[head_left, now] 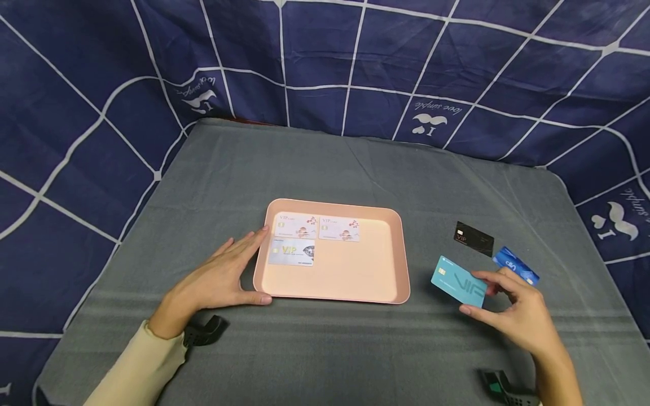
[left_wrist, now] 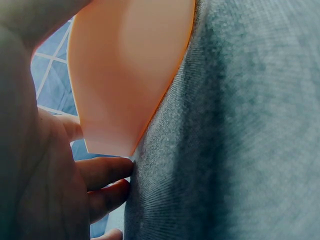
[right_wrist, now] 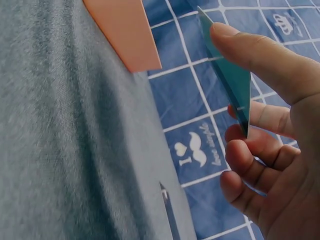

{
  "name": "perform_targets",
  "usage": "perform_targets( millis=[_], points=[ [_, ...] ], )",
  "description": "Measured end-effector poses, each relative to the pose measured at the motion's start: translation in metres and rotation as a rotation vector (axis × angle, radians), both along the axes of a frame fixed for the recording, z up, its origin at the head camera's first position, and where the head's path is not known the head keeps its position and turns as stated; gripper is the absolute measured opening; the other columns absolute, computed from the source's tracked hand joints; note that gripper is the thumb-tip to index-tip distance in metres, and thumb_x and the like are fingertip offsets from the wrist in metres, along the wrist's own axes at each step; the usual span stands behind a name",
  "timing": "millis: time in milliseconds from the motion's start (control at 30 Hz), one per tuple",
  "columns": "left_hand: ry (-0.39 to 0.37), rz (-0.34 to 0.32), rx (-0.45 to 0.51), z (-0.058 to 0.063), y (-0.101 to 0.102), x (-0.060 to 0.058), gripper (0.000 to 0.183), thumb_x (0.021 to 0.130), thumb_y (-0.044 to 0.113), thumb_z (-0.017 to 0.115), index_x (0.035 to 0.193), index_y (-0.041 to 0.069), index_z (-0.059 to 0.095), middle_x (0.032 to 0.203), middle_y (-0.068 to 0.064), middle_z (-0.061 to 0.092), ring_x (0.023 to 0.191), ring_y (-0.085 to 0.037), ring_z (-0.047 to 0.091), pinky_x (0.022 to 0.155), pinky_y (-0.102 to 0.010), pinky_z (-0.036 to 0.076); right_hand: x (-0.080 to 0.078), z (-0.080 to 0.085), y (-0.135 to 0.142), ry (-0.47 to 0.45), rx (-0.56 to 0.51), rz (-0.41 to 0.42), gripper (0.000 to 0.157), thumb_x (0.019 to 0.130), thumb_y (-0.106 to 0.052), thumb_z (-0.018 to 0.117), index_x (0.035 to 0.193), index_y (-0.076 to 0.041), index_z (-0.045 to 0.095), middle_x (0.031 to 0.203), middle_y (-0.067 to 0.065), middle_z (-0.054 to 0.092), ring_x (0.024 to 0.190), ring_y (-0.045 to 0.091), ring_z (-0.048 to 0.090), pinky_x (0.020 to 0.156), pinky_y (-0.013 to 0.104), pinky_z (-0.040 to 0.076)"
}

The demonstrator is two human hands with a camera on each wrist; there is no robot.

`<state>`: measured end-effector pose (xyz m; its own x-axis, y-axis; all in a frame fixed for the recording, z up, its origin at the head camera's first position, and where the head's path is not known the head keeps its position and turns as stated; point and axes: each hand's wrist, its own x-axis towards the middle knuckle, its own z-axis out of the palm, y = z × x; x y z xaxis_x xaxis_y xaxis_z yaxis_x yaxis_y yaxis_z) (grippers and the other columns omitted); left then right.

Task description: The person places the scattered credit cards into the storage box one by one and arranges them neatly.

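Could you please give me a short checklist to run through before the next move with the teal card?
1. Teal card pinched by the right hand: ok.
2. Teal card lifted off the grey cloth: ok.
3. Left hand at the left edge of the tray: ok.
4. Room in the tray: ok, its right side and near middle are bare.
5. Black card and blue card in the tray: not ok, both lie on the cloth to its right.
6. Firmness of the pinch: cannot tell.

Blue card [head_left: 515, 263] ptly hidden by R hand [head_left: 520, 313]; tray [left_wrist: 125, 100] cut off, L wrist cam.
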<state>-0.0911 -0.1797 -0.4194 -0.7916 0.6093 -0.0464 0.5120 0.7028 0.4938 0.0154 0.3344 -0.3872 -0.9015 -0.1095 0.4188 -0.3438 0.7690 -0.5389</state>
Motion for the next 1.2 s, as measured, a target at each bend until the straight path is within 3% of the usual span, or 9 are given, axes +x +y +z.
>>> perform_targets(
  millis=[567, 967, 1200],
  points=[
    [0.0, 0.007, -0.005, 0.002, -0.001, 0.001, 0.125, 0.071, 0.079, 0.067, 0.161, 0.018, 0.004, 0.163, -0.008, 0.018, 0.146, -0.033, 0.025, 0.115, -0.06, 0.014, -0.031, 0.011, -0.018, 0.011, 0.071, 0.094, 0.068, 0.042, -0.004, 0.099, 0.105, -0.011, 0.074, 0.077, -0.007, 0.05, 0.075, 0.004, 0.047, 0.055, 0.021, 0.034],
    [-0.004, 0.012, -0.002, 0.001, 0.001, 0.0, 0.126, 0.07, 0.078, 0.068, 0.161, 0.019, 0.003, 0.163, -0.009, 0.02, 0.146, -0.032, 0.025, 0.115, -0.06, 0.014, -0.048, 0.01, -0.024, -0.005, 0.076, 0.123, 0.065, 0.043, -0.007, 0.1, 0.103, -0.011, 0.074, 0.077, -0.002, 0.053, 0.074, 0.005, 0.047, 0.055, 0.023, 0.034],
    [0.0, 0.01, 0.003, 0.002, 0.0, 0.001, 0.124, 0.072, 0.077, 0.068, 0.161, 0.016, 0.005, 0.163, -0.011, 0.02, 0.146, -0.034, 0.025, 0.114, -0.062, 0.015, -0.062, 0.009, -0.031, -0.019, 0.058, 0.172, 0.064, 0.044, -0.008, 0.1, 0.103, -0.01, 0.073, 0.077, 0.0, 0.054, 0.073, 0.012, 0.049, 0.056, 0.024, 0.036]
  ],
)
